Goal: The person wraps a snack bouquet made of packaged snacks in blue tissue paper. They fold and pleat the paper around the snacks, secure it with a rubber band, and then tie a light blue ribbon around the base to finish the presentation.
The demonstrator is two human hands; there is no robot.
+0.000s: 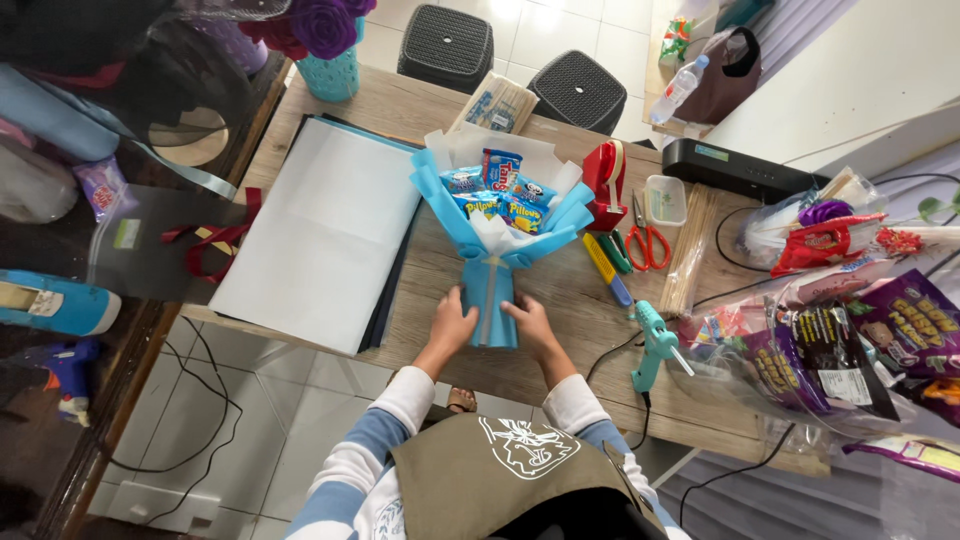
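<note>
I've got L hand [450,325] & R hand [530,325] wrapped round the bouquet [497,235] stem near the table's [560,320] front edge — wrap-shaping step, I'd say — next needs a steady squeeze.

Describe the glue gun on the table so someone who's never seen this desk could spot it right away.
Start at the wooden table and go right of the blue snack bouquet that both hands hold by its handle. Near the table's front edge, just below the bundle of wooden skewers, stands the glue gun. It is the only light teal, pistol-shaped tool there, trailing a black cord, unlike the red scissors farther back.
</note>
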